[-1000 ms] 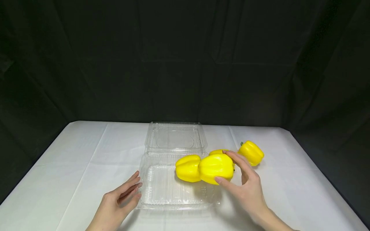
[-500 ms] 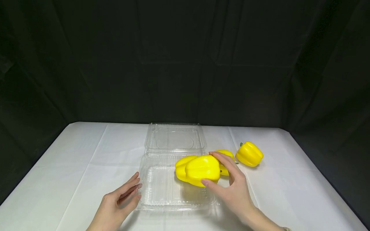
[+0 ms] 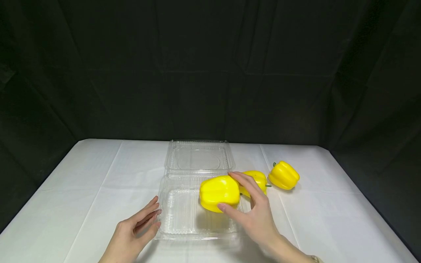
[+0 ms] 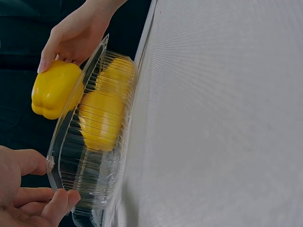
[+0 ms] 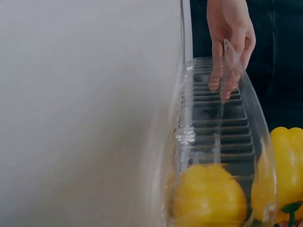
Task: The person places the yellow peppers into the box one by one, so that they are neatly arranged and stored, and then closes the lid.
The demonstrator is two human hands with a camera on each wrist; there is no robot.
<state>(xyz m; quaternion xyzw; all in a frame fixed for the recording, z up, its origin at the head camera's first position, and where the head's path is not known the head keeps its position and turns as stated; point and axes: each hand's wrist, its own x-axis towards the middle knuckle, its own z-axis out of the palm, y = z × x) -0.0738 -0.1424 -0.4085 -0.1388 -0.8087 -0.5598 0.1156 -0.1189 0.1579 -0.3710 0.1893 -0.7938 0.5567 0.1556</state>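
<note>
My right hand (image 3: 254,210) grips a yellow bell pepper (image 3: 218,193) between thumb and fingers, over the right part of a clear plastic clamshell container (image 3: 181,215). Its green stem (image 5: 291,208) faces back toward that hand in the right wrist view. Through the ribbed wall, the left wrist view shows a second pepper (image 4: 100,123) low inside, hidden in the head view behind the held one. My left hand (image 3: 133,228) is at the container's left edge; thumb and fingers hold its rim (image 4: 51,163), as seen from the left wrist.
Behind the right hand's fingers lies another yellow pepper (image 3: 257,179), near the container's right side. Farther right, one more pepper (image 3: 284,175) rests on the white-covered table (image 3: 329,215). The container's lid (image 3: 200,157) is folded back toward the table's far edge, before a dark curtain (image 3: 204,73).
My right hand has carried its pepper leftward over the container, now covering the pepper inside. The pepper behind that hand shows more. My left hand stays in place.
</note>
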